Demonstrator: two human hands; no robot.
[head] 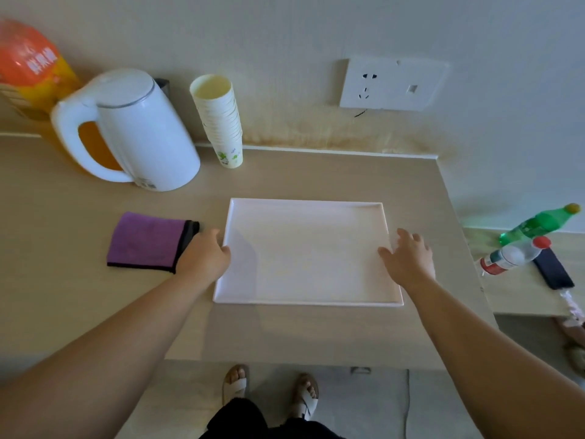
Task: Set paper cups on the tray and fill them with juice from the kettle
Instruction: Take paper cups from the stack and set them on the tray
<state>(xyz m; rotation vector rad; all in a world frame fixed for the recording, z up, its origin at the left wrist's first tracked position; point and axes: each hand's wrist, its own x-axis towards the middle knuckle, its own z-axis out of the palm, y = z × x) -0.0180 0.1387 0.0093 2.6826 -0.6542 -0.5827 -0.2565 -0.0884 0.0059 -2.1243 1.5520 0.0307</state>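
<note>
At centre the tray [304, 217], our left hand [204, 253] against its left rim (grip indiscernible), right hand [408, 259] splayed at the right; stacked paper cups [221, 122], upper left beside the kettle [142, 131], look light and crushable, so we would lift them gently near the rim.

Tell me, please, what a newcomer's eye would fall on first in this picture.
The bare white tray in the middle of the table catches the eye first, with the left hand at its left rim and the right hand, fingers spread, over its right rim. Behind it to the left stand a white kettle and a tall stack of paper cups.
</note>
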